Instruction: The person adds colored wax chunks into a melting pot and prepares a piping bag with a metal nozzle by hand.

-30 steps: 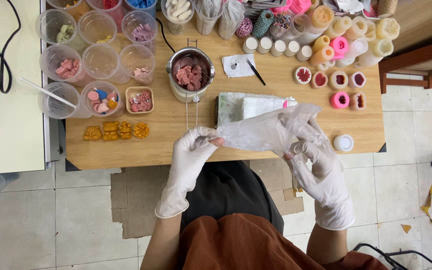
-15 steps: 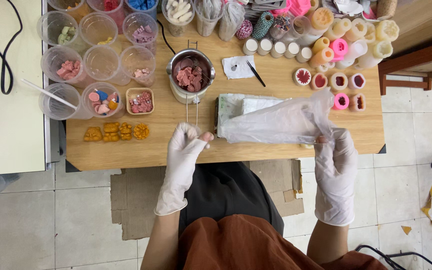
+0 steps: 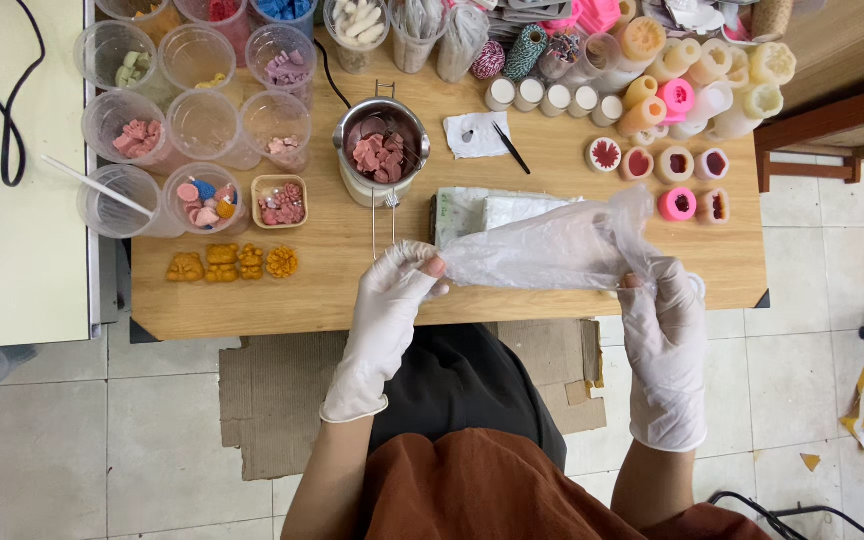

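The left hand and right hand, both in white gloves, held a clear plastic bag stretched between them, over the table's near edge. Farther back, a metal pot held pink chunks. Clear cups near the far left corner held small coloured bits.

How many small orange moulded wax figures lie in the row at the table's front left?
4, side by side near the table edge below the plastic cups: leftmost, second, third, and a round flower-like one at the right end. None appears hidden.
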